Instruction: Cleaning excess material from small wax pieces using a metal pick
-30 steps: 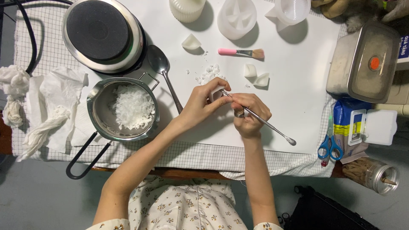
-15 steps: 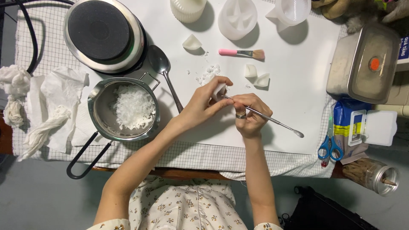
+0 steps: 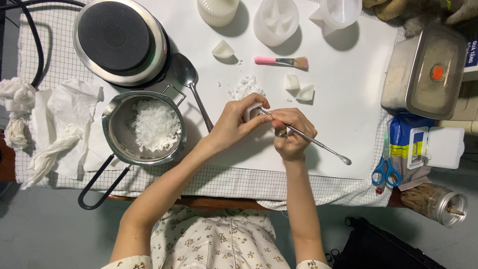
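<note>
**Small white piece worked at the tabletop's centre**

A blue-and-yellow packet with a white flap lies at 3 o'clock. The small white block is pinched in the left hand; the thin metal tool is gripped by the right hand, its tip touching the block.
</note>
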